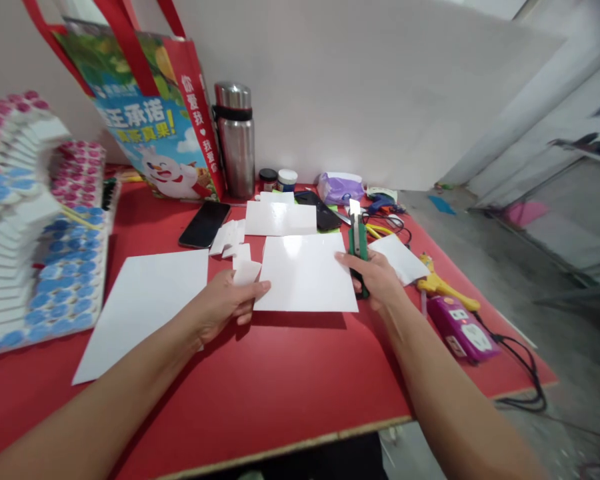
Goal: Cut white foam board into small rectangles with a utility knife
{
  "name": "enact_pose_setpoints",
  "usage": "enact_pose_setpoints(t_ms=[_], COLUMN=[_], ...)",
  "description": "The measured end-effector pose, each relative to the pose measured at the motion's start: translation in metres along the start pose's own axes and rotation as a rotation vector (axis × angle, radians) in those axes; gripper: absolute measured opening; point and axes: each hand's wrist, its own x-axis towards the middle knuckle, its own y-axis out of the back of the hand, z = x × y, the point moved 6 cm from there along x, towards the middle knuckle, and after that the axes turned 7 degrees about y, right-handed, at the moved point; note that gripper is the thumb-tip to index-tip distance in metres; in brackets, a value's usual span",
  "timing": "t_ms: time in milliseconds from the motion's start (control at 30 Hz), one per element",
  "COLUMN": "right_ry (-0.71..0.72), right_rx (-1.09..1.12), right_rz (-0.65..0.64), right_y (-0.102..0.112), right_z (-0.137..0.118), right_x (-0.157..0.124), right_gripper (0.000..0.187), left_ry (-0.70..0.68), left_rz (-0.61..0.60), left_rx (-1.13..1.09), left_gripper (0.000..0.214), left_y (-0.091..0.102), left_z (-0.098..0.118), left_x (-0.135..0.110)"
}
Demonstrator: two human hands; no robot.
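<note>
My left hand (225, 303) is closed on a small white cut piece of card (247, 272), held just above the red table (280, 393). My right hand (375, 277) grips a green utility knife (359, 243) with its blade end pointing away from me. Its fingers rest at the right edge of a glossy white sheet (305, 273) lying flat between my hands. A little pile of small white cut pieces (230, 239) lies beyond my left hand.
A larger white sheet (145, 307) lies at left, another (280, 218) behind, one more (399, 258) at right. A phone (205, 224), steel flask (235, 140), red shopping bag (155, 107), stacked blue and pink pieces (40, 220), purple power strip (461, 329) and cables surround them.
</note>
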Motion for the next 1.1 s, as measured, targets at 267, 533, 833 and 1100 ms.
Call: enact_pose_setpoints(t_ms=[267, 533, 833, 1100], right_ry=[-0.039, 0.043, 0.252, 0.275], right_rx=[0.025, 0.062, 0.169, 0.060], right_rz=[0.005, -0.028, -0.090, -0.208], right_y=[-0.001, 0.003, 0.005, -0.001], right_z=[0.003, -0.003, -0.025, -0.027], right_x=[0.001, 0.004, 0.000, -0.005], right_gripper=[0.041, 0.038, 0.015, 0.009], left_ry=[0.025, -0.044, -0.149, -0.121], left_rz=[-0.009, 0.039, 0.056, 0.139], left_rx=[-0.002, 0.036, -0.082, -0.159], left_gripper=[0.045, 0.036, 0.048, 0.051], left_y=[0.002, 0.006, 0.008, 0.013], left_z=[0.001, -0.001, 0.010, 0.002], left_x=[-0.001, 0.003, 0.001, 0.008])
